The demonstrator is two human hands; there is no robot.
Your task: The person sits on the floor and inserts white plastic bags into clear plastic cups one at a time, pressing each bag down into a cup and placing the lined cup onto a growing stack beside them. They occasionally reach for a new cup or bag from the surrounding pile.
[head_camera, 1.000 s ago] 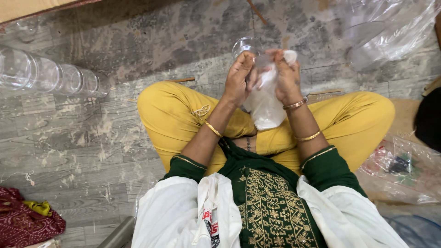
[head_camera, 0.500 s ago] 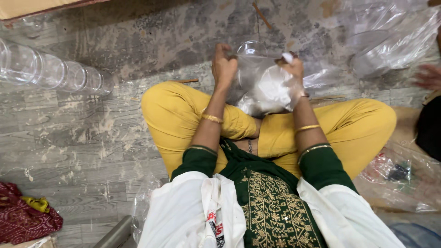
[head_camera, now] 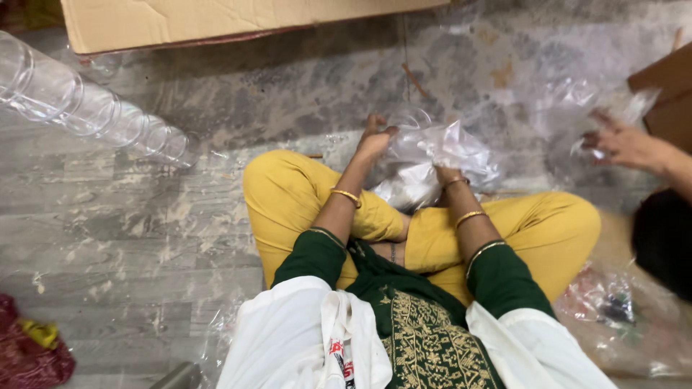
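I sit cross-legged on the floor in yellow trousers and dark green sleeves. My left hand [head_camera: 375, 139] grips the upper left edge of a clear plastic bag [head_camera: 432, 162] that rests over my shins. My right hand [head_camera: 447, 175] is pushed into the bag's crumpled middle, and its fingers are mostly hidden by the plastic. Something round and transparent shows at the bag's top, too unclear to name. Gold bangles ring both wrists.
A row of nested clear plastic cups [head_camera: 86, 108] lies on the grey floor at the left. A cardboard box [head_camera: 216, 21] stands at the back. Another person's hand [head_camera: 623, 144] handles clear plastic at the right. More plastic wrap [head_camera: 620, 317] lies by my right knee.
My hands have come down from in front of me to my shins with the bag. The view has tilted, and another person's hand has come into sight at the right.
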